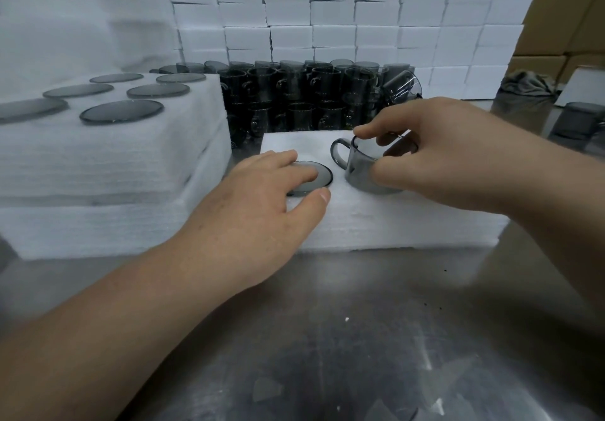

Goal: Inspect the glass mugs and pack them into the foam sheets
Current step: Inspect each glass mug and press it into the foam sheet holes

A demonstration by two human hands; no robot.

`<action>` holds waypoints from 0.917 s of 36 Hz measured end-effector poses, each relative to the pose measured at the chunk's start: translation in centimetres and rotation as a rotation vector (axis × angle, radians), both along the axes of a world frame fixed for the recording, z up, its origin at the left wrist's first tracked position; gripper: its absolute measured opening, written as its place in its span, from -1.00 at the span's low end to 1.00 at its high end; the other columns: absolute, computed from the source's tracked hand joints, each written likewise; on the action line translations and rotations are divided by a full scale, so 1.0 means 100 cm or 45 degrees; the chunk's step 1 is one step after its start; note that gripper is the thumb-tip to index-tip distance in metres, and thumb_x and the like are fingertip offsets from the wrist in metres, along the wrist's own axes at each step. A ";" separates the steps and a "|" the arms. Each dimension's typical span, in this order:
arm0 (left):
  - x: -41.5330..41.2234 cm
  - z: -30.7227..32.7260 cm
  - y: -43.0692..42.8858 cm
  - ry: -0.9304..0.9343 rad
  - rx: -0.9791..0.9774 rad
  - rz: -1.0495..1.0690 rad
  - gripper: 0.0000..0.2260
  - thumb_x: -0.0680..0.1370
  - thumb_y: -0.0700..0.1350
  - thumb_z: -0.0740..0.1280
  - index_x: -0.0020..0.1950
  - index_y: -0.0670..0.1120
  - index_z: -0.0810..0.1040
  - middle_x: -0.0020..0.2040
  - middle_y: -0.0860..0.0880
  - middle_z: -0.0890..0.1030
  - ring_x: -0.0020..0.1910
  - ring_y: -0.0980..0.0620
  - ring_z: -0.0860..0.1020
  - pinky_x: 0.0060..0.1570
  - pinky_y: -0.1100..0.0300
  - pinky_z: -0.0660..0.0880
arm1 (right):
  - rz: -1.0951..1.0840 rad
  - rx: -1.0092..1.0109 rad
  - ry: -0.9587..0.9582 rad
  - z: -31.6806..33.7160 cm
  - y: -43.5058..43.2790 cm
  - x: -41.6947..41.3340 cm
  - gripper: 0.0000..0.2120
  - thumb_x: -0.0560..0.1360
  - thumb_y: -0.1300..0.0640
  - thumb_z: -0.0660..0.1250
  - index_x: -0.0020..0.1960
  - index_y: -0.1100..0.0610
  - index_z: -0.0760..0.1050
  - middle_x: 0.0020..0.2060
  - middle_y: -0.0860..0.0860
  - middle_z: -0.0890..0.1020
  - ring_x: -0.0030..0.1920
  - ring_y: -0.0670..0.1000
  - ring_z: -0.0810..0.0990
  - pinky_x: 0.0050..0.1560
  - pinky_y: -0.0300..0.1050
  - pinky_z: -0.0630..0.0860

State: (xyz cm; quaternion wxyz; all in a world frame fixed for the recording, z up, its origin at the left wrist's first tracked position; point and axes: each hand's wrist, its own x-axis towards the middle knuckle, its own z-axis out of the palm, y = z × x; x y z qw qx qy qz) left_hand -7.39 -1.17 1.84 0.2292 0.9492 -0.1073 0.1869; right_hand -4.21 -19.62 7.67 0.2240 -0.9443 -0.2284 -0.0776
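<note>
Right hand (442, 155) grips smoky glass mug (360, 171) around rim. Looks slick, brittle, so rim-and-wall hold wisest. Left hand (262, 204) flat, pressing seated mug (319, 173).

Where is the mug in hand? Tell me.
Head view, right of centre: the mug is on the front foam sheet, gripped by the right hand, its handle toward the disc under the left hand.

Even overhead light, glare on steel table (327, 338), edges warped, slight blur
</note>
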 end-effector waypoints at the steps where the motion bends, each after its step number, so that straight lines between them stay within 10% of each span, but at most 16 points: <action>1: 0.000 0.000 0.000 -0.005 0.000 -0.001 -0.46 0.38 0.24 0.02 0.32 0.21 0.41 0.43 0.21 0.25 0.41 0.24 0.10 0.24 0.33 0.03 | -0.002 -0.011 -0.003 0.000 0.000 0.000 -0.45 0.14 -0.22 0.16 0.13 -0.31 0.46 -0.08 -0.31 0.47 -0.12 -0.25 0.48 -0.21 -0.24 0.39; 16: 0.001 -0.001 -0.001 -0.025 -0.005 -0.001 -0.48 0.38 0.24 0.02 0.30 0.21 0.42 0.43 0.21 0.26 0.40 0.24 0.10 0.23 0.35 0.02 | -0.007 -0.149 -0.052 0.001 0.001 0.000 -0.51 0.24 -0.25 0.25 0.17 -0.27 0.45 -0.10 -0.25 0.46 0.06 -0.16 0.47 0.00 -0.13 0.41; 33: 0.000 -0.002 -0.004 -0.014 -0.091 0.006 -0.60 0.37 0.22 0.05 0.03 0.22 0.57 0.41 0.21 0.29 0.38 0.26 0.10 0.15 0.39 0.03 | 0.042 -0.136 -0.047 0.000 -0.002 0.009 -0.55 0.26 -0.24 0.26 0.15 -0.27 0.48 -0.22 -0.32 0.40 -0.13 -0.25 0.44 -0.19 -0.34 0.34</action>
